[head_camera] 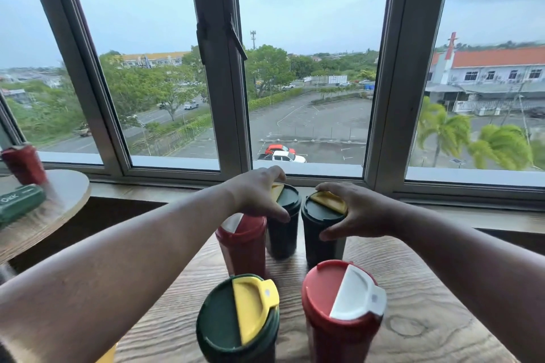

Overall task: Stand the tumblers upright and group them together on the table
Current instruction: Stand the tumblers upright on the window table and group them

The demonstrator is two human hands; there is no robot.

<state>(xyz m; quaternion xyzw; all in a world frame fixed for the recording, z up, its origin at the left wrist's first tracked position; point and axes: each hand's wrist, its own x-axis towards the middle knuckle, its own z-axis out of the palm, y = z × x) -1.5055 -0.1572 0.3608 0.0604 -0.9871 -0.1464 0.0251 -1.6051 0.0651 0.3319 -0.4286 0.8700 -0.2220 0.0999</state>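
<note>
Tumblers, five visible on the wooden table (427,318), all upright, long axes vertical, lids on

Item 1: far left green tumbler (283,224), dark body, yellow flap on the lid, by the window sill. Left hand (259,194) lies over its lid from above; fingers curled down round the rim, thumb on the near side. Contact looks like a grip on the lid, not a flat press

Item 2: far right green tumbler (321,230), same pattern, just beside item 1 with a narrow gap between. Right hand (354,209) caps it from above and the right; fingers curled over the yellow flap, thumb hooked under the lid edge at the front

Item 3: far red tumbler (241,242), white flap, touching or all but touching item 1 on its left-near side; cannot tell which

Item 4: near green tumbler (239,321), yellow flap, nearest the person on the left

Item 5: near red tumbler (342,312), white flap, near right, just beside item 4

Governing relation: each held tumbler sits directly beneath its own hand, and the gap between items 1 and 2 runs left to right. Judged next: slide the two inward. Either hand is equally placed

Off the table: red cup (23,163) on a round side table (59,200), well apart to the left
</note>
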